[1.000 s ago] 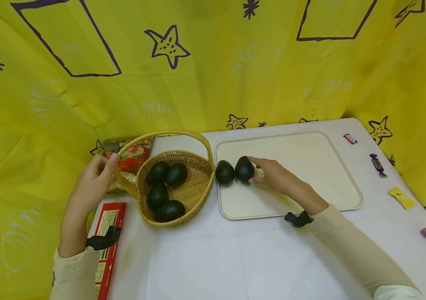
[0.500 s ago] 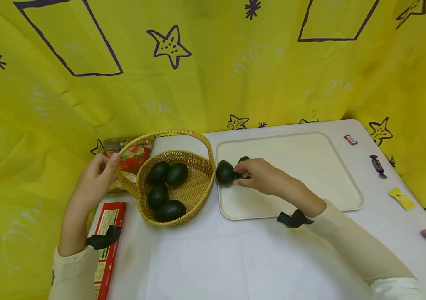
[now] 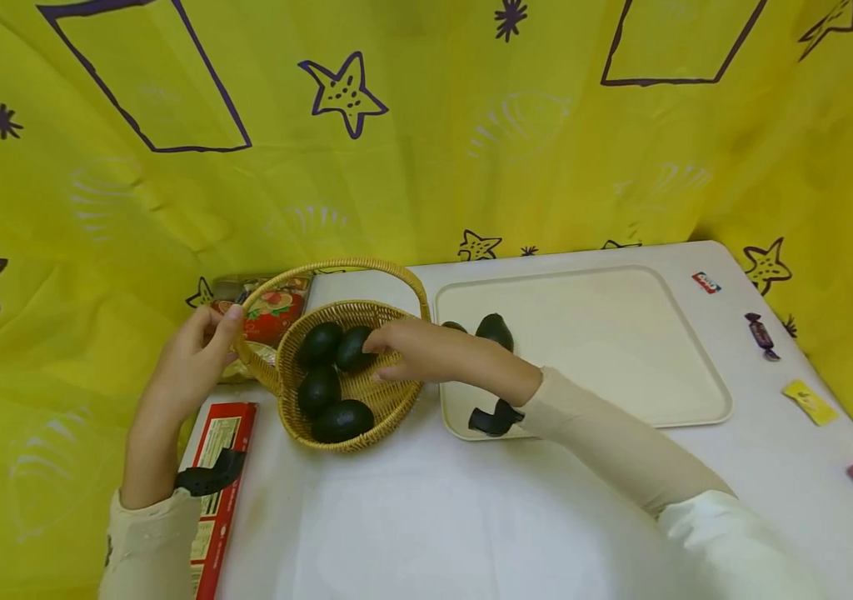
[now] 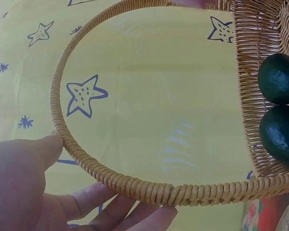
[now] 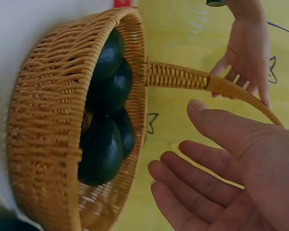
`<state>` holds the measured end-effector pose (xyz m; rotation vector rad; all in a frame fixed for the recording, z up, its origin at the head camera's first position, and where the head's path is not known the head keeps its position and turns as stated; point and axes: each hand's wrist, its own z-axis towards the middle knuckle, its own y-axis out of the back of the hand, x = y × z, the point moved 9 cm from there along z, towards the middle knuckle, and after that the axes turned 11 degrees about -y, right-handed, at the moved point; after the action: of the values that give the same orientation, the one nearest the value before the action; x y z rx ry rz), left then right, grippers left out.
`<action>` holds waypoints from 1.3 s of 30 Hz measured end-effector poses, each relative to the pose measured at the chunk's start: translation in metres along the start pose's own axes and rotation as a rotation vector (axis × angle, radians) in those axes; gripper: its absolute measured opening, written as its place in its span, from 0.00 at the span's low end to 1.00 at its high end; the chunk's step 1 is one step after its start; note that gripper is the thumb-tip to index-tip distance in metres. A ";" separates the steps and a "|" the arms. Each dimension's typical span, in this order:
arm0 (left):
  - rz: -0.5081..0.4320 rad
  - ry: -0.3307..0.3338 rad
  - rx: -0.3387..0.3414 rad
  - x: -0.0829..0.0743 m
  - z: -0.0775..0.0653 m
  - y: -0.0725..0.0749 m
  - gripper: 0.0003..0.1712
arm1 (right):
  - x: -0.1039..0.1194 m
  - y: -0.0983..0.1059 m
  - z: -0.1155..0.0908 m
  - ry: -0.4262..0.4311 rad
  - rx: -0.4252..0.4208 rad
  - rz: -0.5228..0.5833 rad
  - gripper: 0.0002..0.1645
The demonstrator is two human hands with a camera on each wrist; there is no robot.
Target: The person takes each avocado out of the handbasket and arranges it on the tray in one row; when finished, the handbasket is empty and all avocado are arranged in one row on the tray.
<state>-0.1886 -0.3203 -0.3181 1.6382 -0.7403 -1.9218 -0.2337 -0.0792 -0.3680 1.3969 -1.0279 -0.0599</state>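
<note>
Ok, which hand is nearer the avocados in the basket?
The right. The right hand hovers just above the avocados, over the basket, holding nothing; the left hand is farther out, beyond the basket's left side, gripping the handle.

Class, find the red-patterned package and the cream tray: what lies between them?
In the head view, the wicker basket lies between the red-patterned package and the cream tray, with four avocados inside.
</note>
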 end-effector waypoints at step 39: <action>0.014 -0.020 -0.007 0.001 0.004 0.002 0.29 | -0.009 -0.036 0.088 -0.289 0.076 -0.430 0.15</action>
<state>-0.1929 -0.3223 -0.3168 1.6080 -0.7499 -1.9319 -0.2746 -0.1510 -0.4165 1.6936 -0.9523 -0.5576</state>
